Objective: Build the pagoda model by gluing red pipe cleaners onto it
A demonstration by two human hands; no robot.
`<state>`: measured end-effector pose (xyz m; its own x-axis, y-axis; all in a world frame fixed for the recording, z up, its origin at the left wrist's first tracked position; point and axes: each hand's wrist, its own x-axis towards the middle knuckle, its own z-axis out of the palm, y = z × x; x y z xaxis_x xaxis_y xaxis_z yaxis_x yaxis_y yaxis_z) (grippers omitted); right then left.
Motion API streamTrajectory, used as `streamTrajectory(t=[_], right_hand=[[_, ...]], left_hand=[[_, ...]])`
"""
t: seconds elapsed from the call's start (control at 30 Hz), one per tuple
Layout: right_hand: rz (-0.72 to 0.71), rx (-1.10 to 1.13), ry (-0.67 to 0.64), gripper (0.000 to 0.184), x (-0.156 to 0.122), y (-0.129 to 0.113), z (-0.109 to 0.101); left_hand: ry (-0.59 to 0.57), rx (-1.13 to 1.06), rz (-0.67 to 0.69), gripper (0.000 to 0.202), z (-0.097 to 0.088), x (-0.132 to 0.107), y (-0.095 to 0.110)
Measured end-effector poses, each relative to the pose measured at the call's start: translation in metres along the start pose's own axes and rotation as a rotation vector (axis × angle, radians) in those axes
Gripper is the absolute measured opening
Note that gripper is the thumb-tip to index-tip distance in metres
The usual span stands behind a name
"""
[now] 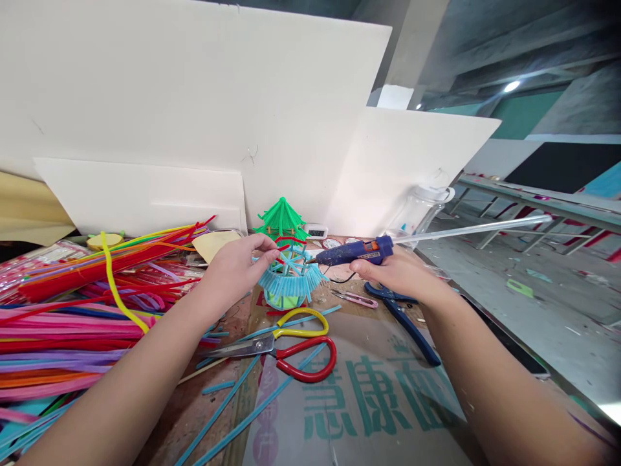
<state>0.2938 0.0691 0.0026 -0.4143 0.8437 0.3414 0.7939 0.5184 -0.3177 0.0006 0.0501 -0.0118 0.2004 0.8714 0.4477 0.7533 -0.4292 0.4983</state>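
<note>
Hands at one small pagoda model, the right hand wrapped round one glue gun
Left hand has thumb and forefinger close together at the model's left side; I cannot tell whether they pinch a strip. The model stands upright towards the back of the table, long axis vertical, green peak pointing up. The glue gun is nearly level, nozzle pointing left at the model's right side, one clear glue stick jutting right from its rear. Nearer lie one pair of scissors, blades leftward, with one yellow and one red handle, one pink pair of snips, one blue pair of pliers and several light-blue strips
</note>
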Motion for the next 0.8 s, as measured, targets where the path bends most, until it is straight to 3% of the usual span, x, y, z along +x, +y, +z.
streamTrajectory(t=[0.4,0.8], right_hand=[[0.037,-0.023,0.018,0.031,-0.0006,-0.0036,-0.0011],[0.056,0.034,-0.086,0.035,-0.0005,-0.005,-0.0032]], left_hand=[[0.005,0.014,0.0,0.023,0.0001,0.0003,0.0005],[0.004,0.014,-0.001,0.024,-0.0005,-0.0003,0.0006]])
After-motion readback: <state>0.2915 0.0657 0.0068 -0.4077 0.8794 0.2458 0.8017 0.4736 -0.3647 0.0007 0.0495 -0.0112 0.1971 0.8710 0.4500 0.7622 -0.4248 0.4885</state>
